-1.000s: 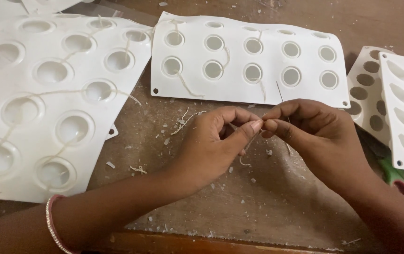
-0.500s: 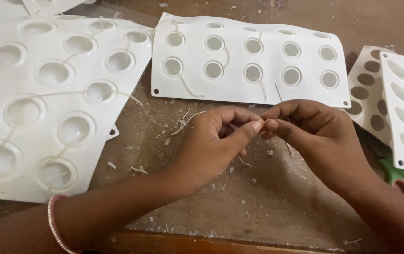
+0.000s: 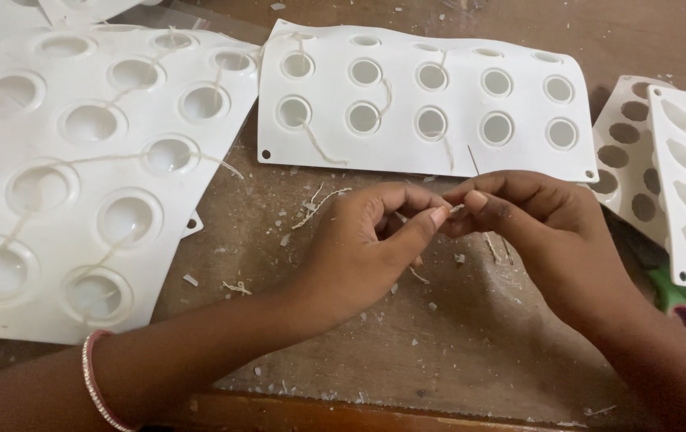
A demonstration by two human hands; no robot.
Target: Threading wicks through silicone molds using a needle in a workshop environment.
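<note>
Left hand (image 3: 359, 248) and right hand (image 3: 543, 232) met fingertip to fingertip over wooden surface (image 3: 439, 352). Left fingers pinched shut on short wick string (image 3: 416, 272); right fingers closed on thin needle (image 3: 472, 158), tip poking up. Since a second ago: dangling string tail shortened, hands barely shifted. Threading apparently progressing. White round-cavity mould (image 3: 423, 104) just beyond, larger mould (image 3: 79, 176) left.

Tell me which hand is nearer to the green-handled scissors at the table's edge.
Right. The right hand is just left of the scissors, its wrist close beside them; the left hand lies farther left, beyond the right hand.
</note>
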